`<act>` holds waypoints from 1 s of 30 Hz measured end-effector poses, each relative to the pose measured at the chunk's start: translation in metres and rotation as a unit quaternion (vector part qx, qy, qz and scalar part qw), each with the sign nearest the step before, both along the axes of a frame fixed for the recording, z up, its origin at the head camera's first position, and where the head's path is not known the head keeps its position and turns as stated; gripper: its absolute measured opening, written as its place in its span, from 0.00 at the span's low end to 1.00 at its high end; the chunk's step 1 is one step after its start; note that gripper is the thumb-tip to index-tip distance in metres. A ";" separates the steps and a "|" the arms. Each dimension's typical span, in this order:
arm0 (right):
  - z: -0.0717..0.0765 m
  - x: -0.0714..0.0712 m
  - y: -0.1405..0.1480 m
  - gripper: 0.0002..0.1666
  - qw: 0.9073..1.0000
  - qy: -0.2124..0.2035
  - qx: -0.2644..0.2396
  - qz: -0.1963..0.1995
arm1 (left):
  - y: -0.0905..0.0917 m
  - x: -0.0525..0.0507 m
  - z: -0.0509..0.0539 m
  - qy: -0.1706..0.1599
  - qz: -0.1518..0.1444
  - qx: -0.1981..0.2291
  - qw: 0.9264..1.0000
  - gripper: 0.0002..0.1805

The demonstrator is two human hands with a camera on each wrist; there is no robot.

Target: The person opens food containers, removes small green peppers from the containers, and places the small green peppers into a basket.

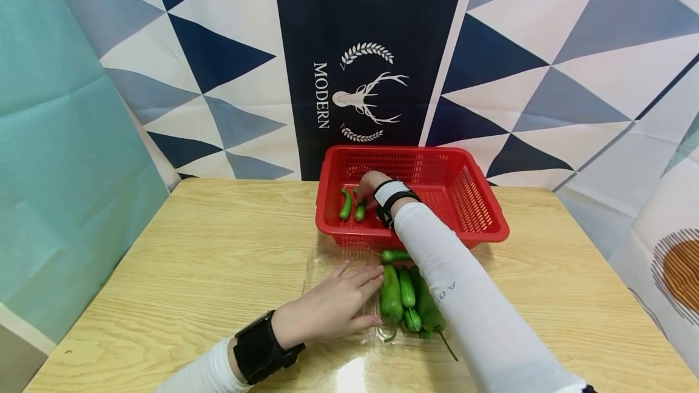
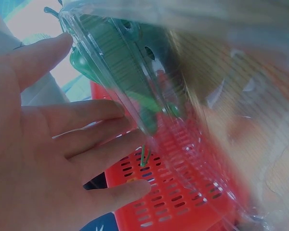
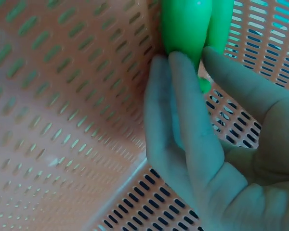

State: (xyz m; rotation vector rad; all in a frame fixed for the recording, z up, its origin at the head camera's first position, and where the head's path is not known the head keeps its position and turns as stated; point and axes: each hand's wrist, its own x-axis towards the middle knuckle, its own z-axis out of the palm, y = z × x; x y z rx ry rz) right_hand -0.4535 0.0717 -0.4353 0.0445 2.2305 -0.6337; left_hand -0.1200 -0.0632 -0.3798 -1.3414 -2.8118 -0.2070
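My right hand (image 1: 372, 187) is inside the red plastic basket (image 1: 412, 234), pinching a small green pepper (image 3: 187, 24) between fingers and thumb. Beside it lies another slim green pepper (image 1: 346, 205), against the basket's left side. Fingers straight, my left hand (image 1: 334, 307) rests at a clear plastic box (image 1: 317, 265) in front of the basket. Near its fingertips lie a wide green pepper (image 1: 391, 296), a small cucumber-like green vegetable (image 1: 406, 288) and more green peppers (image 1: 431, 311), partly covered by my right sleeve. One slim green pepper (image 1: 395, 256) lies crosswise near the basket.
The basket stands at the back of a wooden table (image 1: 218, 247), close to a patterned cloth wall (image 1: 235, 77). A pale teal cloth (image 1: 65, 126) hangs along the left. My right forearm (image 1: 469, 296) reaches over the peppers.
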 end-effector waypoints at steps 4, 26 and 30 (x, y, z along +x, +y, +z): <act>-0.008 -0.008 -0.001 0.13 0.999 -0.017 -0.024 -0.020 | 0.000 0.000 0.000 0.001 0.001 0.000 1.000 0.36; -0.023 -0.028 -0.005 0.23 0.992 -0.026 -0.076 -0.099 | -0.001 0.001 0.000 -0.003 -0.001 0.001 1.000 0.36; -0.003 -0.010 -0.008 0.22 0.992 -0.026 -0.072 -0.103 | -0.001 0.001 0.001 -0.005 -0.001 0.001 1.000 0.36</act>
